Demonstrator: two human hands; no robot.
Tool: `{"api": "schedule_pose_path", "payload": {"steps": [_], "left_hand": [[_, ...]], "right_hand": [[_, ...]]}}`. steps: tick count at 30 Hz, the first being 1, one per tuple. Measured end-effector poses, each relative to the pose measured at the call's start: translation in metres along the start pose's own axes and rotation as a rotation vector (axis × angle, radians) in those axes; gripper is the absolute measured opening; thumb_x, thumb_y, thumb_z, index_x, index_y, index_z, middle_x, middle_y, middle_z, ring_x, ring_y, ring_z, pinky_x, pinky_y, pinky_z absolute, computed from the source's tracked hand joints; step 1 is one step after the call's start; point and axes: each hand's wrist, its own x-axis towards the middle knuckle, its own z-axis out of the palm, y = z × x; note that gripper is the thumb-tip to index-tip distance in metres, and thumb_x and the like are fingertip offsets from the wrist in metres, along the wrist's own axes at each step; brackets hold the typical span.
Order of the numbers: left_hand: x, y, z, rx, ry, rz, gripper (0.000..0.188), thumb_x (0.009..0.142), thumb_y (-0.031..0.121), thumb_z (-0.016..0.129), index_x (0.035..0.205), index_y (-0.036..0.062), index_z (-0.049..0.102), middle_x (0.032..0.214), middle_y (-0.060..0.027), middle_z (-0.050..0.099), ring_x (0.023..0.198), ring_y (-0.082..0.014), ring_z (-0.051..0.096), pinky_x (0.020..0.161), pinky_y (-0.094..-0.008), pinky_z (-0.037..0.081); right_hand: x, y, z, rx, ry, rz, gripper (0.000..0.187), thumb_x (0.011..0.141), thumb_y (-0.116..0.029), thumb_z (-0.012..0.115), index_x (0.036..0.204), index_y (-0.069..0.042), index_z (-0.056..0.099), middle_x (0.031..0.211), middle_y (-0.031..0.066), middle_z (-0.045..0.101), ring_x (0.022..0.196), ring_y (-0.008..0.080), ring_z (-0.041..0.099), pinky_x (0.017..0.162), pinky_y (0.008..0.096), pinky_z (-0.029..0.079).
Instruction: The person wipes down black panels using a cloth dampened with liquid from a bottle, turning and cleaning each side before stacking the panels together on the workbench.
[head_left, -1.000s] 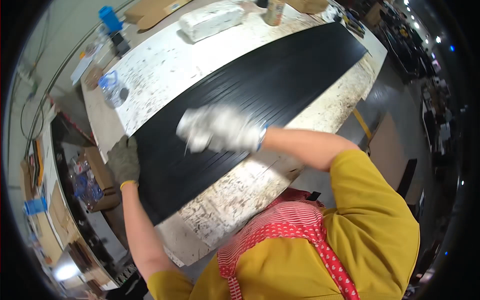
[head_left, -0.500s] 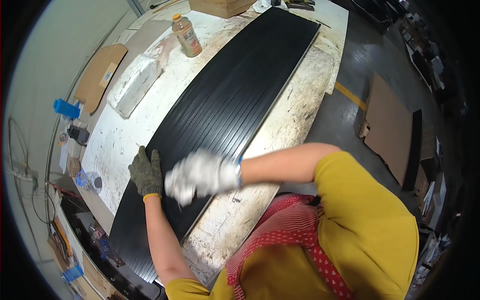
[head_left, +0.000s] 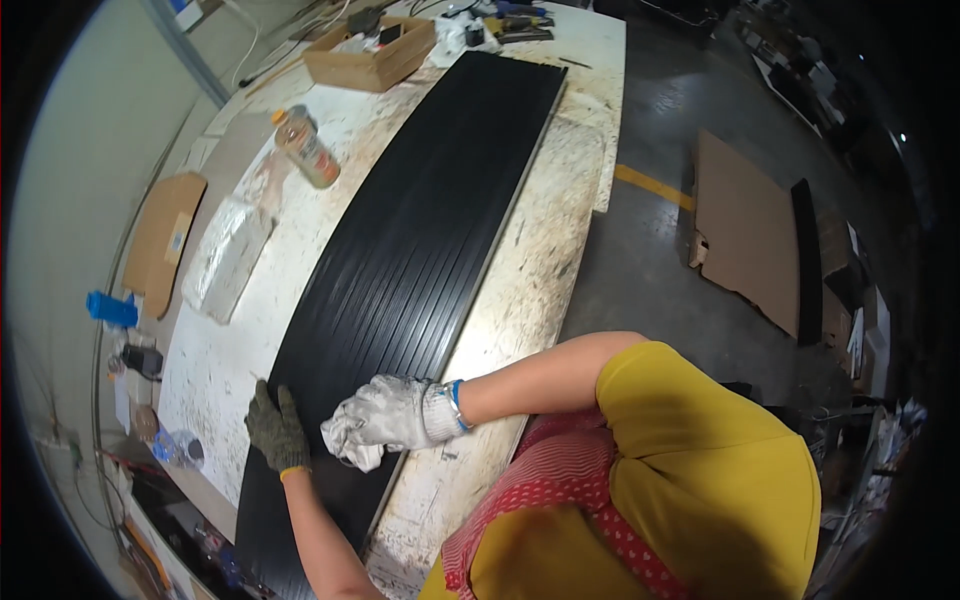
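My right hand, in a white work glove, is closed around a bunched pale rag and presses it onto the long black ribbed panel, close to its near end. My left hand, in a dark glove with a yellow cuff, lies flat and open on the panel's left edge, at about nine o'clock from the right hand and just beside it, steadying the piece.

The panel lies lengthwise on the stained white workbench, running from beneath my hands away toward one o'clock. I judge the step in hand to be wiping the ribbed face with the rag, working at the near end. The next move, as I see it, calls for steady pressure along the grooves rather than across them, with the left hand bracing so the panel does not slide on the bench.

Further out, at eleven o'clock from my hands, a clear plastic bag lies on the bench, and beyond it a bottle with an orange label lies tilted. A shallow cardboard box sits at the far end near twelve o'clock. A flat sheet of cardboard lies on the grey floor at two o'clock.
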Motion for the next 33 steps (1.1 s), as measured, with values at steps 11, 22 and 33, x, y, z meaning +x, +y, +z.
{"api": "schedule_pose_path", "payload": {"steps": [11, 22, 33], "left_hand": [[0.008, 0.029, 0.006, 0.157, -0.073, -0.144, 0.052, 0.102, 0.040, 0.047, 0.141, 0.0057, 0.049, 0.134, -0.0229, 0.054, 0.122, -0.0427, 0.050, 0.105, -0.0512, 0.039], [0.010, 0.072, 0.034, 0.259, -0.209, -0.418, 0.064, 0.104, 0.052, 0.033, 0.156, 0.0149, 0.030, 0.163, -0.0126, 0.024, 0.149, -0.0367, 0.021, 0.121, -0.0497, 0.021], [0.008, 0.388, 0.010, -0.031, -0.067, 0.533, 0.078, 0.086, 0.043, 0.070, 0.145, 0.0008, 0.044, 0.150, -0.0246, 0.042, 0.139, -0.0445, 0.037, 0.117, -0.0558, 0.025]], "right_hand": [[-0.131, 0.344, -0.157, -0.141, 0.323, 0.750, 0.036, 0.076, -0.012, 0.069, 0.109, -0.027, 0.070, 0.105, 0.0069, 0.069, 0.095, 0.0281, 0.069, 0.082, 0.0410, 0.057], [-0.166, 0.424, -0.242, 0.234, 0.220, 0.592, 0.025, 0.077, -0.007, 0.060, 0.091, -0.023, 0.072, 0.092, -0.0025, 0.073, 0.088, 0.0177, 0.071, 0.080, 0.0325, 0.057], [-0.229, 0.541, -0.332, 0.145, 0.099, 1.312, 0.030, 0.097, -0.034, 0.058, 0.112, -0.009, 0.066, 0.091, 0.0094, 0.068, 0.071, 0.0236, 0.066, 0.066, 0.0344, 0.053]]}}
